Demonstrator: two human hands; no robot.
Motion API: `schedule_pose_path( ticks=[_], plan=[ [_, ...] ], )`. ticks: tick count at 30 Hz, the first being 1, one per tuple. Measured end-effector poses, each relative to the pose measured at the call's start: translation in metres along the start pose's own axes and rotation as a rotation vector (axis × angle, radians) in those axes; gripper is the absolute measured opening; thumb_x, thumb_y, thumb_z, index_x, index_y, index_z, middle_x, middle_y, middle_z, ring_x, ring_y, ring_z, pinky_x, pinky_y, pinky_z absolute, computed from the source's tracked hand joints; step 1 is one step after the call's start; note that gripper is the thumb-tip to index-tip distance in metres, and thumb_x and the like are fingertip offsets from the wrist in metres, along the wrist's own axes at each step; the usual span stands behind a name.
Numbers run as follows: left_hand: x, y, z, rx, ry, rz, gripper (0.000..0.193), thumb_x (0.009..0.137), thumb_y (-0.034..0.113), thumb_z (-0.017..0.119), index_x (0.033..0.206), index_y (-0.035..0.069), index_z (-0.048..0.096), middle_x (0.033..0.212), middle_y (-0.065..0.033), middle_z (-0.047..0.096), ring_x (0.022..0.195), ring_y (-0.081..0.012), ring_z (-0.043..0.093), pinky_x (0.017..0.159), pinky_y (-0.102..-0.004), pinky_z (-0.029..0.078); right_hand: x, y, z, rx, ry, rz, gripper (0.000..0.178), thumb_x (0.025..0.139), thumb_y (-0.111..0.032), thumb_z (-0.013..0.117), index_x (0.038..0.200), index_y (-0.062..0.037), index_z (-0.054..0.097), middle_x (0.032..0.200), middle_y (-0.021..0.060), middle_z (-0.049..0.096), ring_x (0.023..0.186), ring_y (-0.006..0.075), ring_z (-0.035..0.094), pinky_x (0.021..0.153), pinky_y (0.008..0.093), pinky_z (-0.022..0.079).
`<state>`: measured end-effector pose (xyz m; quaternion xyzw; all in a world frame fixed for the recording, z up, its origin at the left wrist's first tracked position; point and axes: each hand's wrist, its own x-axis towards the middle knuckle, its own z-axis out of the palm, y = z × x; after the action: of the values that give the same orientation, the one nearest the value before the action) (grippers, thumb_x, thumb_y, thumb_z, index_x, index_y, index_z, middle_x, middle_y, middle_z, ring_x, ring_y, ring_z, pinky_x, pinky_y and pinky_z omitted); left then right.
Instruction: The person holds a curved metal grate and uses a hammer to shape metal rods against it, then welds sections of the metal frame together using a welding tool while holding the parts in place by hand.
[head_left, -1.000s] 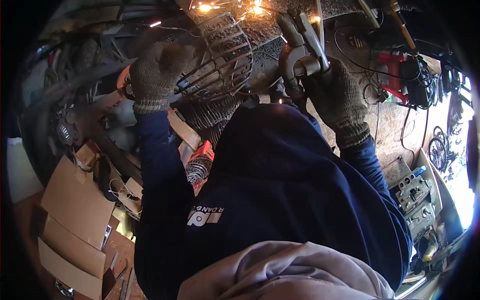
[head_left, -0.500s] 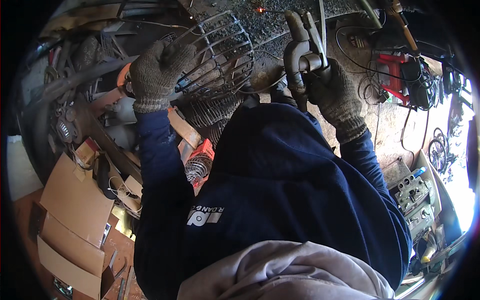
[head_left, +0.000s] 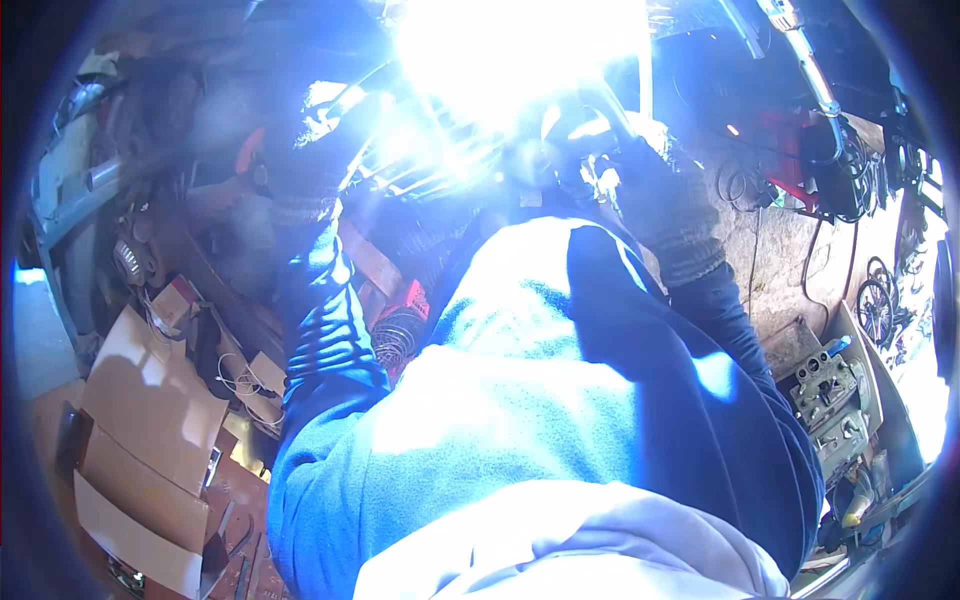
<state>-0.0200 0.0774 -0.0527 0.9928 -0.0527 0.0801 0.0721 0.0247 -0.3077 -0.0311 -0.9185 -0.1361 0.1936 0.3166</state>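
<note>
A blinding white-blue welding glare fills the upper middle and washes out what lies there. Beneath it shows part of a round wire basket [head_left: 440, 160], its bars lit up. My left hand [head_left: 305, 175], in a knit work glove, is at the basket's left side, closed on its edge; the fingers are mostly lost in shadow and glare. On the other side my gloved right hand [head_left: 672, 195] is wrapped round a welding electrode holder [head_left: 612, 108], only partly visible. The electrode's tip is hidden in the light.
Left of me lie an open cardboard box [head_left: 150, 430] and scrap metal. A coil of wire [head_left: 395, 340] sits by a red crate near my left arm. Cables and a red stand [head_left: 790, 190] are at the right, with a grey machine part [head_left: 830, 385] lower down.
A bright welding arc has flared up at the basket, lighting my clothes and hiding the upper middle. My hands stay in nearly the same places.
</note>
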Motion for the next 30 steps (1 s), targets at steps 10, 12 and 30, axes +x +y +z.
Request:
schedule_pose_path(
  ticks=[10, 12, 30],
  plan=[
    [0.013, 0.021, -0.019, -0.496, -0.048, -0.307, 0.022, 0.087, 0.022, 0.076, 0.095, 0.003, 0.068, 0.084, -0.0025, 0.069, 0.078, -0.0074, 0.062, 0.072, -0.0258, 0.051, -0.004, -0.012, -0.006, 0.21, 0.043, 0.133, 0.043, 0.089, -0.026, 0.071, 0.116, 0.0027, 0.055, 0.093, 0.0147, 0.066, 0.084, 0.0226, 0.068, 0.073, 0.0357, 0.055],
    [0.017, 0.024, -0.023, -0.416, -0.066, -0.301, 0.021, 0.086, 0.02, 0.078, 0.096, 0.004, 0.069, 0.082, -0.0008, 0.069, 0.076, -0.0055, 0.061, 0.071, -0.025, 0.05, -0.006, -0.016, -0.01, 0.185, 0.016, 0.173, 0.042, 0.089, -0.024, 0.07, 0.118, 0.0013, 0.054, 0.096, 0.0151, 0.066, 0.087, 0.023, 0.067, 0.074, 0.0362, 0.054],
    [-0.004, -0.011, 0.005, -0.749, 0.029, -0.299, 0.019, 0.091, 0.008, 0.066, 0.108, -0.002, 0.066, 0.097, -0.0075, 0.071, 0.086, -0.0191, 0.067, 0.078, -0.0318, 0.054, -0.009, 0.007, -0.006, 0.306, 0.08, 0.044, 0.031, 0.083, -0.01, 0.075, 0.11, -0.0006, 0.061, 0.106, 0.0085, 0.066, 0.094, 0.0147, 0.066, 0.074, 0.0289, 0.054]
  ],
)
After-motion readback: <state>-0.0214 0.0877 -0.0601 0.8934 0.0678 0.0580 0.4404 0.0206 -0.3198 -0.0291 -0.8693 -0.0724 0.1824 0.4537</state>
